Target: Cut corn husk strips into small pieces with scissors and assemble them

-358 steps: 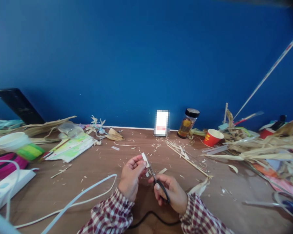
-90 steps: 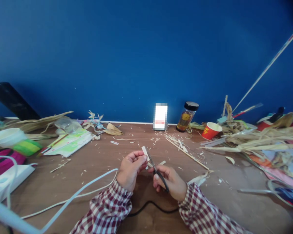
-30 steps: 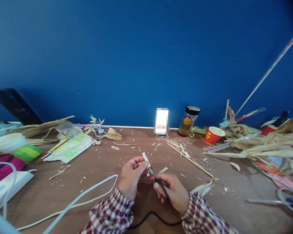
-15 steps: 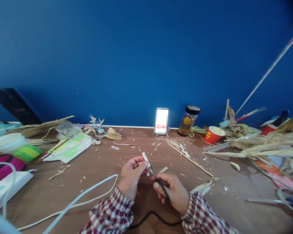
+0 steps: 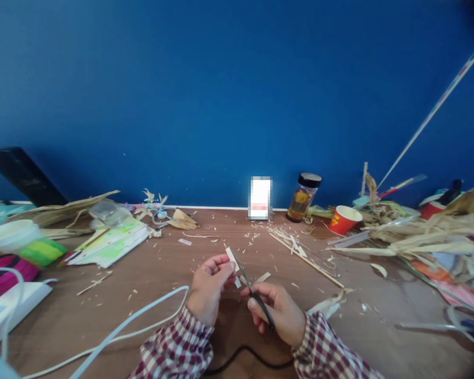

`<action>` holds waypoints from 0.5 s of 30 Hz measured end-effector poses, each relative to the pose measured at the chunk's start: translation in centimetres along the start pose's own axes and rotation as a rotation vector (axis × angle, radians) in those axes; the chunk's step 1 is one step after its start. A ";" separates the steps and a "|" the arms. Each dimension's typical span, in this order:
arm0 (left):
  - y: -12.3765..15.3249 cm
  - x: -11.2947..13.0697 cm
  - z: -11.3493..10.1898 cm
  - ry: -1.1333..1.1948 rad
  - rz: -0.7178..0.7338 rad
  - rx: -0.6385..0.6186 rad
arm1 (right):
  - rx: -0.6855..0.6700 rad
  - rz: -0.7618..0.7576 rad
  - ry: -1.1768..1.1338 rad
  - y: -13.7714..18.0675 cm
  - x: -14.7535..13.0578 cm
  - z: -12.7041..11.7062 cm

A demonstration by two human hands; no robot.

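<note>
My left hand [image 5: 209, 284] pinches a narrow pale strip [image 5: 231, 258] between thumb and fingertips; it may be corn husk, though I cannot tell for certain. My right hand [image 5: 276, 310] is closed round the dark handles of a pair of scissors [image 5: 265, 309]. Their blades point up and left, lying along the right edge of the strip. Whether the blades are parted is too small to make out. Below the strip, small pale offcuts [image 5: 264, 277] lie on the brown table [image 5: 142, 316].
Behind the table rises a blue wall [image 5: 181, 105]. A lidded jar of amber liquid [image 5: 302, 197] and a red paper cup [image 5: 343, 223] stand toward the back right, beside heaped dry husks [image 5: 411, 237]. White cables [image 5: 142, 310] and a power strip [image 5: 11, 310] lie on the left.
My left hand and the strip have shifted slightly left. The scissors stay alongside the strip, still in my right hand. The whole view has moved a little.
</note>
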State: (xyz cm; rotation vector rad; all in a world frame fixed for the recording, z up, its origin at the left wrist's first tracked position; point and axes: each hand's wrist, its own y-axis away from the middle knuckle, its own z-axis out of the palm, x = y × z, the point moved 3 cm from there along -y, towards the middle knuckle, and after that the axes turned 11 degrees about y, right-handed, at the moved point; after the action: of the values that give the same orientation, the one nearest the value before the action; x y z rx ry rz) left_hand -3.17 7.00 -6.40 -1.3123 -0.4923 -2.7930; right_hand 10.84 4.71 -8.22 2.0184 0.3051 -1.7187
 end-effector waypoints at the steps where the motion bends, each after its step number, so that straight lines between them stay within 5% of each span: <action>1: 0.0 0.0 0.0 -0.005 -0.009 -0.006 | 0.001 -0.004 -0.005 0.0 -0.1 0.0; 4: 0.2 -0.2 0.1 -0.013 -0.044 -0.028 | 0.046 -0.034 -0.024 -0.1 -0.5 -0.3; 10: 1.0 -0.7 0.7 -0.171 -0.196 -0.135 | 0.415 -0.249 -0.039 -0.2 -1.8 -2.6; 15: 1.9 -1.3 1.3 -0.319 -0.262 -0.306 | 0.395 -0.266 0.016 -0.2 -1.9 -2.8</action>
State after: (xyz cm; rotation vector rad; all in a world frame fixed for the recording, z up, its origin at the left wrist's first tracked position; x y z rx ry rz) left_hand -1.02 5.40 -6.09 -1.9036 -0.2618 -2.9689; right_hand 12.87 6.49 -6.08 2.3571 0.2647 -2.0583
